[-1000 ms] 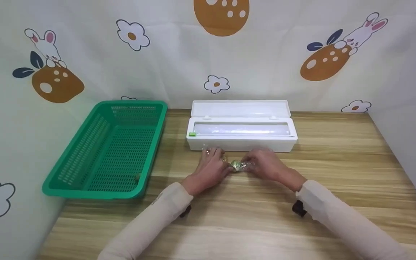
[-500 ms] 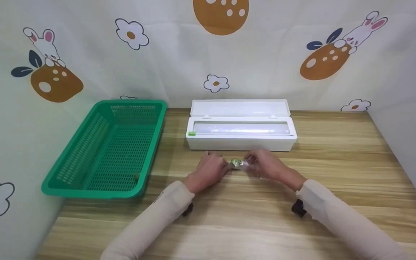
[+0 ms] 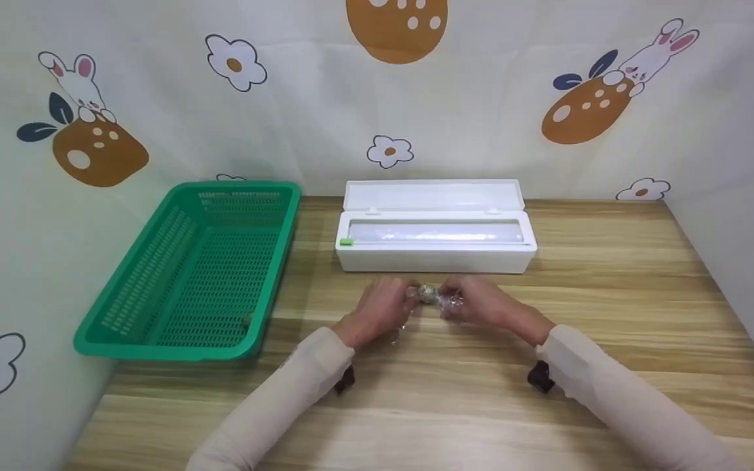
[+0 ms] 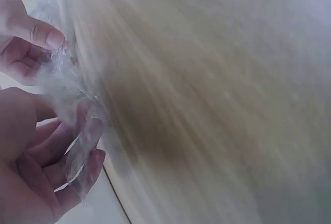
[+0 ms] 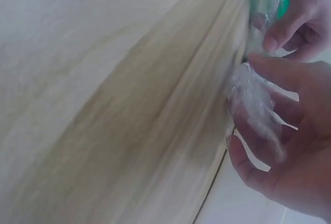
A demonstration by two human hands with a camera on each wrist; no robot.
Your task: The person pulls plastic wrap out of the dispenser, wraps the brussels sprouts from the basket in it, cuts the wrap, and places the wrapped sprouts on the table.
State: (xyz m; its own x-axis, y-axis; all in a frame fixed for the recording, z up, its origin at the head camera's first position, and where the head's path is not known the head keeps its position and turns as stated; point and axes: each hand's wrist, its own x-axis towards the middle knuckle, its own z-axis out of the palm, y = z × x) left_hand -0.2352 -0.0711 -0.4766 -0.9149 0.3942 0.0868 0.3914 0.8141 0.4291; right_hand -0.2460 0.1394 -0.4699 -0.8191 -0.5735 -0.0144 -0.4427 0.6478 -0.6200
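Observation:
A small round greenish thing (image 3: 427, 293), its kind too small to tell, sits between the two hands in clear cling film. The left hand (image 3: 382, 304) pinches the gathered film on its left side; a loose tail of film trails below those fingers. On the other side the right hand (image 3: 485, 301) pinches the film's other end, which bunches near its fingertips. In the left wrist view crumpled cling film (image 4: 62, 81) lies across the curled left fingers. The right wrist view shows more bunched film (image 5: 253, 102) in the right hand. There the round thing is hardly visible.
Just behind the hands stands a white cling film dispenser (image 3: 436, 261), lid raised, with a film roll (image 3: 436, 232) inside and a green slider (image 3: 346, 242) at its left. A green basket (image 3: 154, 352) on the left contains a small brownish thing (image 3: 247, 320). Patterned cloth surrounds the wooden table (image 3: 455, 418).
The hands have stayed close together in front of the dispenser while working the film. The round thing has shifted slightly up, and a film tail now hangs below the left hand.

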